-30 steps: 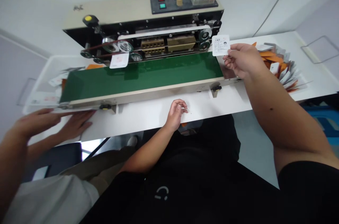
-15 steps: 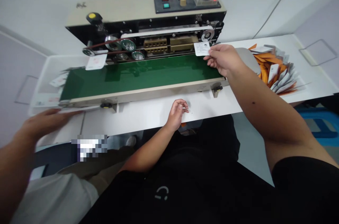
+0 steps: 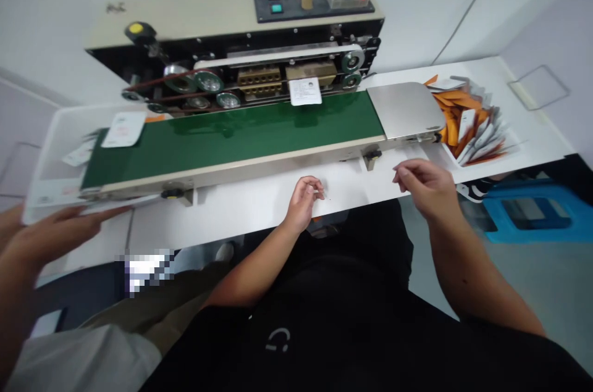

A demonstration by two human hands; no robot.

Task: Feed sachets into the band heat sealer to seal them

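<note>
And there's the small white card (image 3: pixel 306 92), squarish and round-cornered, dense with dark print and a dark round mark near its upper right, sitting at the back edge of the green belt (image 3: pixel 259 133) against the gold-coloured block (image 3: pixel 315 72)! Half a second ago the right hand (image 3: pixel 422 187) pinches it; now that hand is back by the table's front edge, empty and curled, thumb contact impossible to tell, while the left hand (image 3: pixel 303 202) rests loosely parted and the red-printed card (image 3: pixel 123 129) has slid to the belt's left end
</note>
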